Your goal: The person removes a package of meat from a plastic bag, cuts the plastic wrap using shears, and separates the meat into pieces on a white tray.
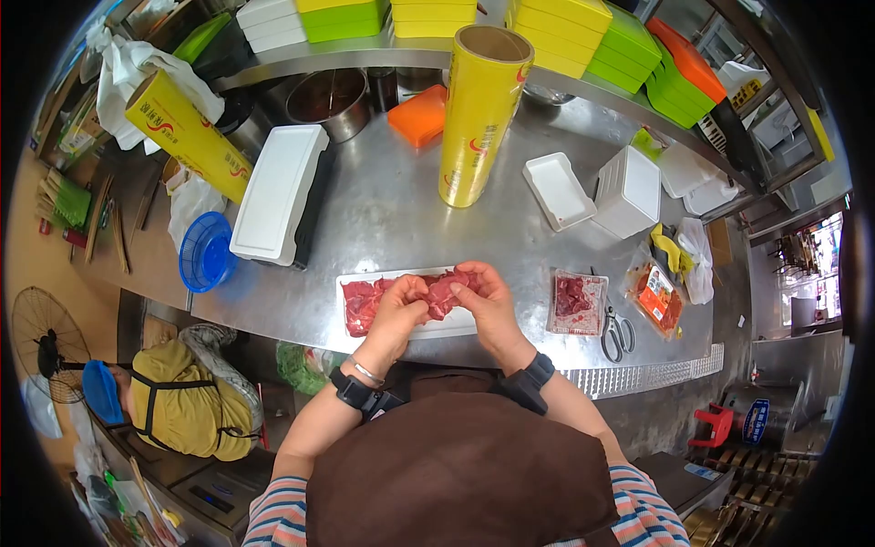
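Observation:
A slice of raw red meat is stretched between my two hands over a white tray on the steel table. My left hand pinches the slice's left edge. The right edge sits between the thumb and fingers of my right hand. More raw red meat slices lie in the left part of the tray, beside my left hand. To the right of my hands, a small clear tray holds dark red meat pieces, with scissors next to it.
Two yellow film rolls stand at the back. A white-lidded box and a blue basket are at left. White trays and a packaged red food lie at right. Another person is at the left, beyond the table edge.

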Demonstrator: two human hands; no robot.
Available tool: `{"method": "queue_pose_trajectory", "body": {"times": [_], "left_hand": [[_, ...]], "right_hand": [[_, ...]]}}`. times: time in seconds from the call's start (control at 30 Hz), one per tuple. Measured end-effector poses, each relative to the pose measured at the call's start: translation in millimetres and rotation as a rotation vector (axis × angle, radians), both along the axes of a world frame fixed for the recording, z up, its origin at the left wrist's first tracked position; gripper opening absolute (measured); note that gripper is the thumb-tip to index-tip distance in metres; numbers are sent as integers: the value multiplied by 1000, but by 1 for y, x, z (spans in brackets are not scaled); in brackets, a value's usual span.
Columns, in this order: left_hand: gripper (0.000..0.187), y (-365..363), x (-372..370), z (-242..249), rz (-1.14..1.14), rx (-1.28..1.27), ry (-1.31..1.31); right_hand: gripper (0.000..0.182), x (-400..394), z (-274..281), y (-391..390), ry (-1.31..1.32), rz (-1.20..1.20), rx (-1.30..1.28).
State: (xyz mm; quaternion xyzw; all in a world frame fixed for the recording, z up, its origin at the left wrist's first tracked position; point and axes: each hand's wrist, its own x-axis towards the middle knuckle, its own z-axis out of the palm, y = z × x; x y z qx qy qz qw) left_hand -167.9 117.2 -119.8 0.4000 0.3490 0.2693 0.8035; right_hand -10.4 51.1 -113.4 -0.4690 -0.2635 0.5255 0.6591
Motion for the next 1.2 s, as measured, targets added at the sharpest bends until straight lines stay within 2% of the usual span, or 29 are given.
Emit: {"method": "queue_pose_trajectory", "body": {"times": [0.1, 0.2, 0.27, 0.5, 0.57, 0.67, 0.73, 0.9, 1.07, 1.1, 1.17, 1.2], "left_hand": [[20, -2, 0, 6, 10, -59, 3], [18, -2, 0, 10, -82, 25, 18], [15, -3, 0, 6, -131, 56, -65], [13, 1, -5, -1, -113, 203, -23], [13, 0, -4, -1, -33, 139, 29], [16, -2, 8, 15, -62, 30, -6], [20, -1, 13, 11, -48, 57, 10], [26, 1, 13, 5, -63, 75, 15], [32, 7, 4, -20, -79, -31, -52], [32, 6, 6, -10, -78, -30, -52], [36, 2, 12, 18, 70, -277, -190], [36, 3, 11, 14, 69, -277, -190]], "right_hand": [[27, 1, 0, 0, 49, -32, -46], [27, 5, 1, 1, 74, -66, -73], [27, 6, 0, 1, 83, -80, -79], [26, 7, 0, 1, 204, -90, -95], [25, 5, 1, 1, 197, -106, -102], [24, 0, 2, 1, 107, -114, -65], [24, -3, -1, 2, -51, -54, 22], [24, -3, -1, 2, -5, -100, -19], [23, -2, 1, 2, 42, -124, -44], [23, -1, 0, 3, 54, -133, -42], [23, 0, 0, 3, 65, -142, -38], [24, 0, 2, 3, 33, -136, -32]]}}
